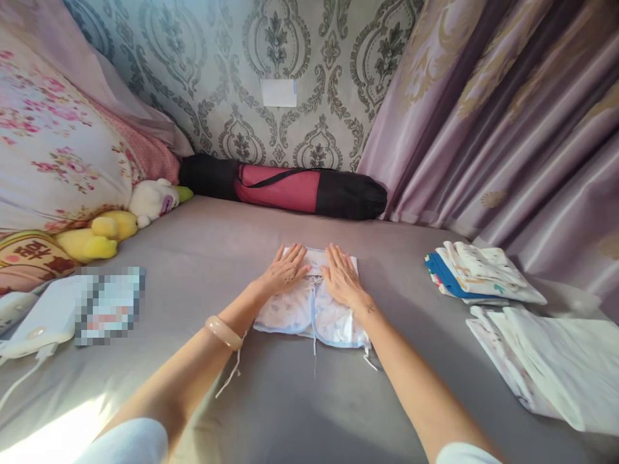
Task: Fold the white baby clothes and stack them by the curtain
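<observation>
A small white baby garment (290, 312) with blue trim and tie strings lies on the grey bedsheet (203, 245), partly folded at its far end. My left hand (286, 270) rests flat on its upper left part, fingers stretched out and pointing away from me. Opposite it, my right hand (341, 276) presses flat on the upper right part, its fingers also extended. Neither hand grips the cloth. Loose strings trail from the near edge and the left side.
Folded clothes (488, 270) and white cloths (556, 361) are stacked on the right. A black and red bag (280, 188) lies along the wall. Plush toys (97, 235) and a white device (48, 319) with a cable sit left. Curtains (483, 116) hang at the right.
</observation>
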The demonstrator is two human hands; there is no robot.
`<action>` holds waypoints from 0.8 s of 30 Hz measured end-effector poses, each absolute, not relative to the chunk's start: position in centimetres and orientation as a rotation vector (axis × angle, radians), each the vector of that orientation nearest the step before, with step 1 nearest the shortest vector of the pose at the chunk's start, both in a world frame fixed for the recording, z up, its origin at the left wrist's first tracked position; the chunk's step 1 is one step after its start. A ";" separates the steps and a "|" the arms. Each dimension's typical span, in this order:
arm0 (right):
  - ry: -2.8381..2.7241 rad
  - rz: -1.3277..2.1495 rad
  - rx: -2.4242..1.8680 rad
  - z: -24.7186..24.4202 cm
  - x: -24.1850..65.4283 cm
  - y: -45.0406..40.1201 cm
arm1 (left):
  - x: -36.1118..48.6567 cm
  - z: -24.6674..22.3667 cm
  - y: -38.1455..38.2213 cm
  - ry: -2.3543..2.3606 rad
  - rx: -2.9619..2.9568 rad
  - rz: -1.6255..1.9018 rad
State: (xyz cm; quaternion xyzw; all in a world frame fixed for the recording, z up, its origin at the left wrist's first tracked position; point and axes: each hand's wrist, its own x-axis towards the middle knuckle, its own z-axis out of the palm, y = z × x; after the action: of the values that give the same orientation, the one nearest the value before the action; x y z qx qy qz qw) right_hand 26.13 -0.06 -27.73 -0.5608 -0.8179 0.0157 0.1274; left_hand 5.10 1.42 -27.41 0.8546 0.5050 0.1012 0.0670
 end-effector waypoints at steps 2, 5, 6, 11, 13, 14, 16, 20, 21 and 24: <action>-2.498 0.168 -1.572 -27.5 25.4 -0.4 | 5.3 -27.2 1.0 1.403 2.580 0.206; -2.504 0.245 -1.584 -26.6 25.3 -1.6 | 4.9 -26.3 -0.1 1.401 2.569 0.192; -2.480 0.220 -1.579 -26.2 25.5 -2.3 | 4.6 -25.9 -0.8 1.406 2.588 0.226; -2.475 0.092 -1.520 -26.0 26.4 -6.9 | 4.0 -25.3 -6.0 1.283 2.715 0.266; -2.537 0.142 -1.538 -26.6 26.3 -8.3 | 4.1 -25.9 -7.7 1.236 2.699 0.159; -2.560 0.167 -1.551 -26.8 26.3 -8.8 | 4.1 -26.2 -8.3 1.225 2.689 0.125; -2.571 0.174 -1.564 -27.0 26.1 -9.6 | 4.1 -26.6 -9.1 1.234 2.691 0.132; -2.562 0.141 -1.501 -26.5 25.8 -11.6 | 4.0 -26.3 -10.6 1.257 2.711 0.187; -2.580 0.161 -1.478 -26.4 25.7 -12.2 | 4.0 -26.2 -11.1 1.249 2.698 0.171; -2.639 0.243 -1.443 -26.3 25.5 -13.6 | 4.1 -26.0 -12.6 1.228 2.662 0.141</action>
State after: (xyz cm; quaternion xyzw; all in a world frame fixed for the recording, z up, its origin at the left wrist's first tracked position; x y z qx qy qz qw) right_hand 25.54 -13.61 -26.26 -0.4774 -0.8728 0.0803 0.0620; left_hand 4.08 -12.56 -25.97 0.9022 0.4161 0.0478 0.1030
